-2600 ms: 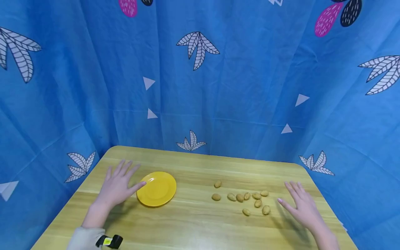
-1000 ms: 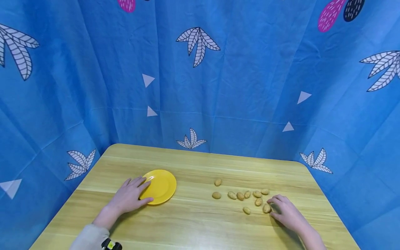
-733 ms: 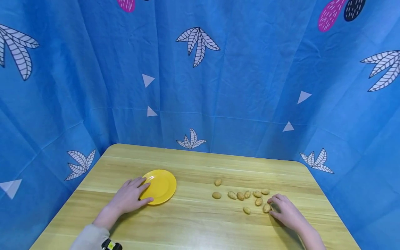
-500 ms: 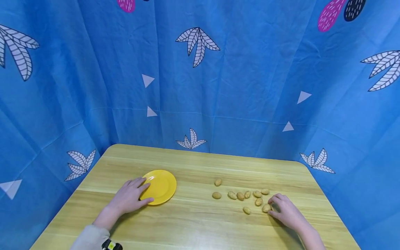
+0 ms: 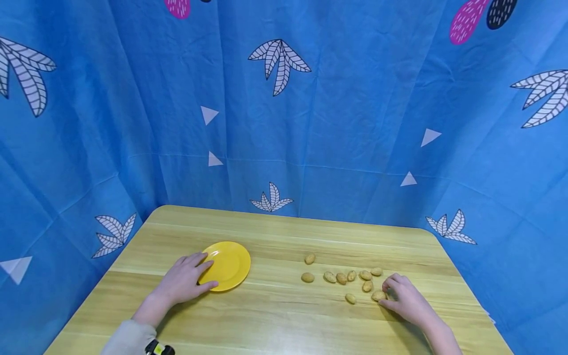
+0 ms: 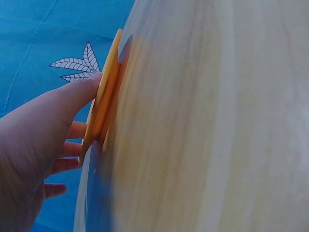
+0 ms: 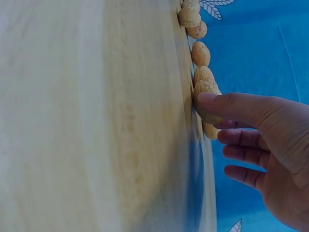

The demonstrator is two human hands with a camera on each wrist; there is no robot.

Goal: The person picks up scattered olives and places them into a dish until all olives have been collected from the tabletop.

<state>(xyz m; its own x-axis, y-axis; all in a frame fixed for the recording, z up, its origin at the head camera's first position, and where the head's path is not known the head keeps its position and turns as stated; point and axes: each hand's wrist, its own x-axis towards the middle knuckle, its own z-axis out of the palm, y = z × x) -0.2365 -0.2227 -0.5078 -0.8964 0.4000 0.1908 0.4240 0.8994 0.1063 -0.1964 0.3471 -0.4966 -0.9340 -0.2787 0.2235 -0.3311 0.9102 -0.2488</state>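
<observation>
A round yellow plate [image 5: 228,266] lies on the left half of the table. My left hand [image 5: 184,281] rests on its near-left rim, fingers fairly straight; in the left wrist view the thumb touches the plate [image 6: 104,96] from this side and the other fingers lie beyond it. On the right, my right hand [image 5: 406,298] pinches a tan, wrinkled oval walnut [image 5: 378,296] between thumb and index finger. The right wrist view shows the thumb pressed on this walnut [image 7: 206,99], the remaining fingers loosely bent. It appears to be still at table level.
Several similar walnuts [image 5: 340,278] lie scattered to the left of my right hand, one walnut [image 5: 309,259] farther back. The wooden table [image 5: 275,320] ends at a blue patterned curtain [image 5: 346,123] behind and at both sides.
Both hands came down from hovering: the left onto the plate's rim, the right onto the nearest walnut. Over the last second the pinched walnut has turned slightly; the left hand stays still.
</observation>
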